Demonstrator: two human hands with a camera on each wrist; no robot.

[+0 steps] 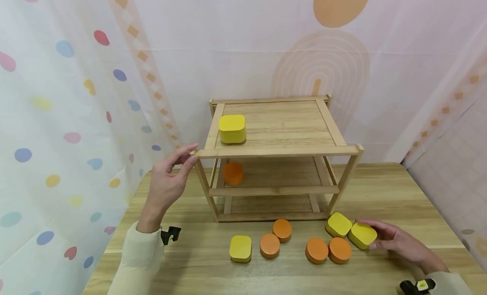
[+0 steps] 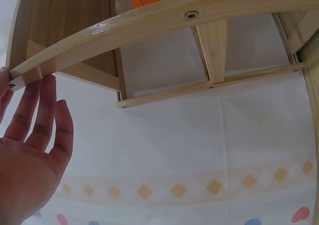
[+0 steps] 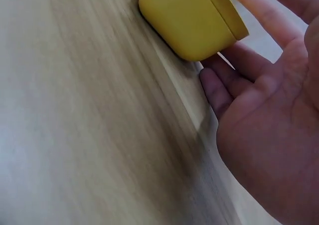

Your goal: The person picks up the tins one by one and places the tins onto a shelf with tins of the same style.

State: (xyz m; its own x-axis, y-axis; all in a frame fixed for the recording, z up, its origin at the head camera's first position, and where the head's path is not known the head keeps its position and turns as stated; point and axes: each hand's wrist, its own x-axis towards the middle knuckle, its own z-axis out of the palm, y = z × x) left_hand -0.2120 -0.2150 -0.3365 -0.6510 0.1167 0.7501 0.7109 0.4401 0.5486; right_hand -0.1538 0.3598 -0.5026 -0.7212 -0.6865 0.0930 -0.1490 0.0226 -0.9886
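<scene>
My left hand pinches the front left top corner of a three-tier wooden shelf. Seen from the left wrist, its fingers lie along the shelf's top rail. On the table's right side, my right hand holds a yellow rounded-square tin between thumb and fingers. A lid seam shows on this tin in the right wrist view, with some fingers partly hidden behind it. Beside it stands another yellow tin.
A yellow tin sits on the top tier, and an orange round tin on the middle one. Before the shelf, on the wooden table, stand a yellow tin and several orange round tins. A patterned curtain hangs behind.
</scene>
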